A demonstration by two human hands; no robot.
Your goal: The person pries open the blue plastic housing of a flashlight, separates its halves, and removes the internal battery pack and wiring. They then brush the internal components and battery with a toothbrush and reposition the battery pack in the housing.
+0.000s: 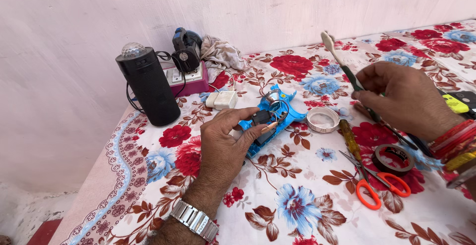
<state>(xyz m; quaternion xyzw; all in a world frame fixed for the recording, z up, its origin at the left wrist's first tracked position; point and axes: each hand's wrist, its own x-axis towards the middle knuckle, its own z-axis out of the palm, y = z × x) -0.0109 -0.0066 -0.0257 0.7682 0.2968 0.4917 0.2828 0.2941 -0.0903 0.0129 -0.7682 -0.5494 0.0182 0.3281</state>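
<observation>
Nearest us, orange-handled scissors lie on the flowered surface, a roll of dark tape and a yellow-handled screwdriver just beside them. Our left hand rests on the blue plastic housing, fingers partly curled and pressing down on its open inner side, where a black part and wires show; thumb and forefinger are close together but we cannot tell if they pinch a wire. Our right hand is raised above the surface, fingers closed tight on a green-handled brush, bristle end up and tilted away. We judge this as the cleaning or inspecting step on the opened housing; the next move calls for bringing the brush head down onto the exposed parts while the left hand steadies the shell. Between the hands a white ring-shaped lid. Farther back a white adapter, a black cylinder speaker, a socket box, a crumpled cloth.
</observation>
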